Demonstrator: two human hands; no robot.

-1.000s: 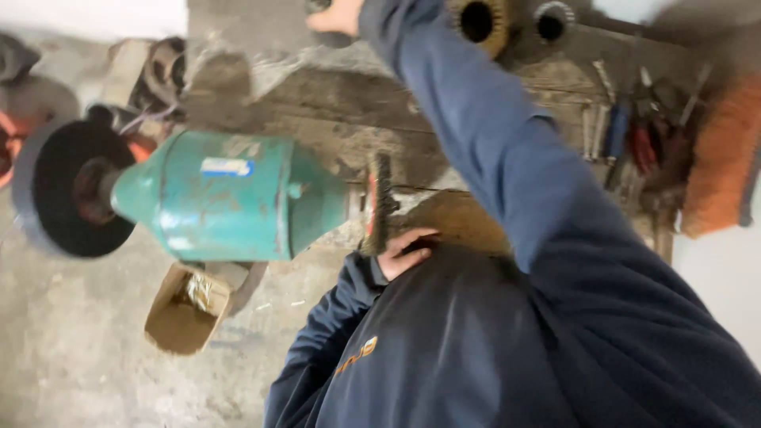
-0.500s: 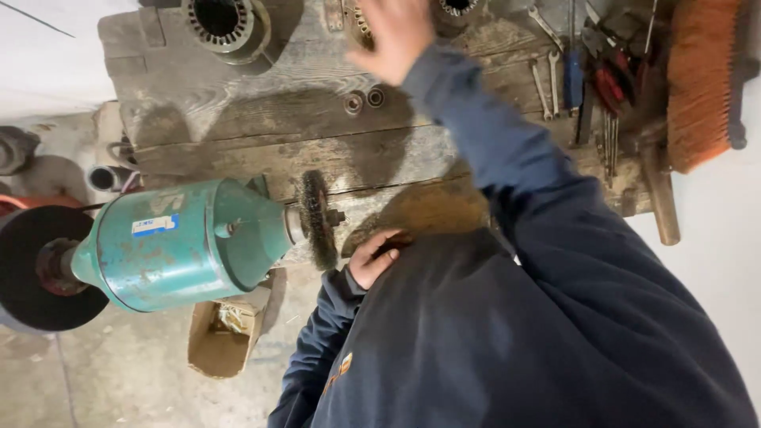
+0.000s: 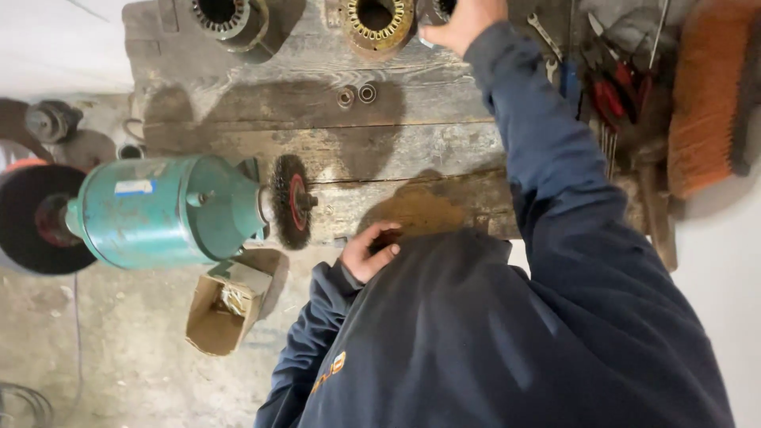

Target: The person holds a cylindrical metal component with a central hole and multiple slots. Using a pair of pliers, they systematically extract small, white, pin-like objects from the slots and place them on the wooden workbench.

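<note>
Reached further up since a moment ago: right hand (image 3: pixel 464 20) now at tabletop's (image 3: pixel 412 143) far edge, fingers curled beside stator (image 3: pixel 379 20), grip unclear. Left hand (image 3: pixel 369 252) loosely curled at near edge, beside wire wheel (image 3: pixel 292 201).

A worn wooden counter (image 3: pixel 412 143) carries two motor stators (image 3: pixel 379 20), two bearings (image 3: pixel 356 95), wrenches (image 3: pixel 547 36), red-handled pliers (image 3: pixel 610 95) and an orange brush (image 3: pixel 701 95).
</note>
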